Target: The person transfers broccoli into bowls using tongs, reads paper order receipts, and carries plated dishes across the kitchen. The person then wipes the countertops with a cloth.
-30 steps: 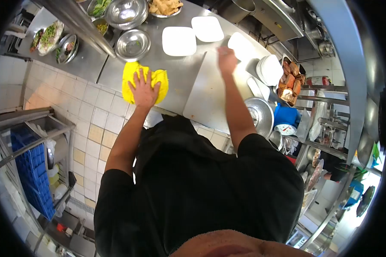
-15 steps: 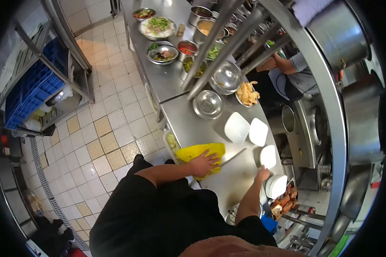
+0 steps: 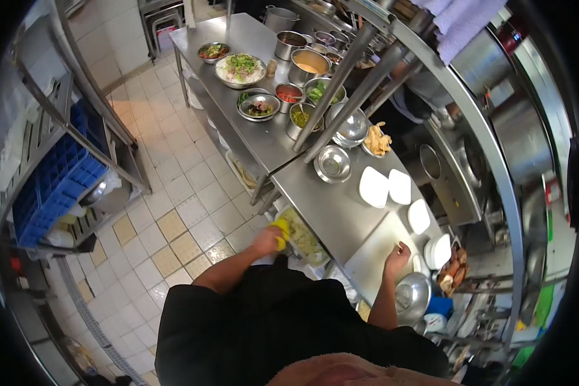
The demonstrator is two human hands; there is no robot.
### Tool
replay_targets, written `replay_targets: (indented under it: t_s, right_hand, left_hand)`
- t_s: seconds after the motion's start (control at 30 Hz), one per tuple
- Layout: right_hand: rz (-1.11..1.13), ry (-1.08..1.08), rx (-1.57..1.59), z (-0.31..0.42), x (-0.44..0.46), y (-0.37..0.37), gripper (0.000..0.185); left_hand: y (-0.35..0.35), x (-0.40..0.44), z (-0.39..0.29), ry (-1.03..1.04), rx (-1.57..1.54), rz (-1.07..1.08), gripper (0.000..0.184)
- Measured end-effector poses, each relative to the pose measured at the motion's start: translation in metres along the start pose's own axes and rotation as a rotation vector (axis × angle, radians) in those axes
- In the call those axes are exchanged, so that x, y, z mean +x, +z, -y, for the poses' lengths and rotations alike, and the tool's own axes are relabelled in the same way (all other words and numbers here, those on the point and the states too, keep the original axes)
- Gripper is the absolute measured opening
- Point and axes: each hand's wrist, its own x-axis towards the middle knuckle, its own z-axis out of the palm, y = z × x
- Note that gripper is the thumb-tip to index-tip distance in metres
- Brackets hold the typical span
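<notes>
My left hand (image 3: 266, 241) is closed round a bunched yellow cloth (image 3: 281, 234), off the edge of the steel counter (image 3: 315, 212), beside a tray of pale green food (image 3: 301, 238) that sits below counter level. Above the white cutting board (image 3: 373, 257) is my right hand (image 3: 398, 257), its fingers curled; whether something small is between them I cannot make out. White square dishes (image 3: 373, 187) stand beyond the board, and a stack of white plates (image 3: 438, 251) is to the right of that hand. A steel bowl (image 3: 412, 294) lies close to my right forearm.
Steel bowls (image 3: 332, 164) and pots of food (image 3: 309, 65) stand farther along the counter. Metal posts (image 3: 344, 83) rise from it. A blue crate (image 3: 61, 180) sits on a rack at the left. A co-worker (image 3: 424, 90) is partly visible behind the shelf.
My left hand has gone from lying spread on the cloth on the counter to gripping it bunched past the edge. My right hand has drawn back from the white dishes. The view has turned.
</notes>
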Motion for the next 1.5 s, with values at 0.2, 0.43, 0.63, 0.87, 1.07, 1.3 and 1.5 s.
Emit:
replay_targets:
  t_s: [0.2,0.43,0.63,0.87,1.07,1.3,1.5]
  right_hand:
    - [0.592,0.183,0.676,0.050,-0.115,0.064,0.012]
    - [0.925,0.804,1.268,0.203,-0.193,0.104,0.045]
    - [0.628,0.635,1.279,0.234,-0.141,0.092,0.037]
    - [0.157,-0.170,-0.129,0.193,-0.085,0.097,0.063]
    - [0.516,-0.098,-0.743,0.199,-0.095,0.129,0.083]
    - [0.889,-0.057,0.574,0.323,-0.118,0.258,0.035]
    - [1.284,0.632,1.101,0.510,-0.137,0.378,0.040]
  left_hand:
    - [-0.079,-0.035,0.009,-0.759,-0.472,-0.445,0.029]
    - [-0.074,0.037,-0.143,-0.112,-1.018,0.204,0.065]
    - [-0.151,0.005,-0.121,-0.058,-0.809,0.272,0.059]
    - [-0.201,-0.145,0.045,-0.873,-0.563,-0.255,0.039]
    - [-0.221,-0.212,0.101,-1.206,-0.743,-0.421,0.036]
    - [-0.295,-0.114,0.128,-1.177,-0.765,-0.323,0.036]
    - [-0.403,-0.020,0.188,-0.950,-0.569,-0.191,0.040]
